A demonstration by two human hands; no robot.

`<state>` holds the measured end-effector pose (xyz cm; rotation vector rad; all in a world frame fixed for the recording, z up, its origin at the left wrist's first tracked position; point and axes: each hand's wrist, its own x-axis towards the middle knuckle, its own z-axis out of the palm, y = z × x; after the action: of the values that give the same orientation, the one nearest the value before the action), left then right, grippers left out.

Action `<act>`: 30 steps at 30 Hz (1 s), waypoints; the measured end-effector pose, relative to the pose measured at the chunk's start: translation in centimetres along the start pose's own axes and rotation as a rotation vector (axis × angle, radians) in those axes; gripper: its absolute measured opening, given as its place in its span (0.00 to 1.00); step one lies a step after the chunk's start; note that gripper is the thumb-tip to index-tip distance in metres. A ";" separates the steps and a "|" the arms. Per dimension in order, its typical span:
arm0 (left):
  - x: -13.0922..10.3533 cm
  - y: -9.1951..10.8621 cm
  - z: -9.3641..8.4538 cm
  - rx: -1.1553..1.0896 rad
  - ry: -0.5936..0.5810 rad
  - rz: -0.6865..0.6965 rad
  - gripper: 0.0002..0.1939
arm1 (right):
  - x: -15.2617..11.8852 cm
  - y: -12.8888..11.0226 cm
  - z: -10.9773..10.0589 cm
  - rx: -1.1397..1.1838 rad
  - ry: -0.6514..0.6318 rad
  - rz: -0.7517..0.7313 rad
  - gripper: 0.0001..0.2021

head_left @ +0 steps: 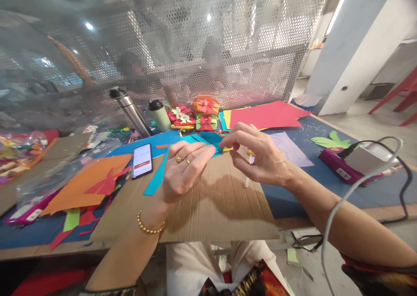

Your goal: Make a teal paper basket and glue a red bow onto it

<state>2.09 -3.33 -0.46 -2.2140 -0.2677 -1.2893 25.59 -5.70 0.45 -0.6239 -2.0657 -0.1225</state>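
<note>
Blue paper (156, 179) lies over the back of a brown cardboard sheet (208, 217), with a darker blue folded part (211, 138) rising between my hands. My left hand (186, 165) is closed, its fingers pressed together on the blue paper's near edge. To its right my right hand (257, 153) is curled, thumb and fingers apart, its fingertips beside the folded part with no object visible between them. Under my right palm a thin whitish stick (246, 182) lies on the cardboard. A small yellow piece (228, 149) shows between the hands.
A phone (142, 160) lies left of my left hand, near orange paper (87, 183) and red scraps. Behind stand a steel flask (132, 113), a green bottle (160, 115) and small paper boxes (206, 113). Red sheets (263, 114) and a purple power strip (339, 165) with cables are at right.
</note>
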 end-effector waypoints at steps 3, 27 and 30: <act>0.0 0.1 -0.1 0.020 0.007 0.009 0.25 | 0.0 -0.1 0.0 -0.035 0.022 -0.014 0.11; -0.6 0.2 0.1 0.143 0.000 -0.044 0.12 | -0.8 0.8 1.6 -0.342 0.103 -0.168 0.08; -0.7 0.1 -0.2 0.262 0.010 0.007 0.11 | -0.8 0.5 1.5 -0.263 0.125 -0.132 0.13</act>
<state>1.59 -3.46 -0.96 -1.9852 -0.4007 -1.1879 25.02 -5.14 -1.06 -0.6205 -1.9842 -0.5038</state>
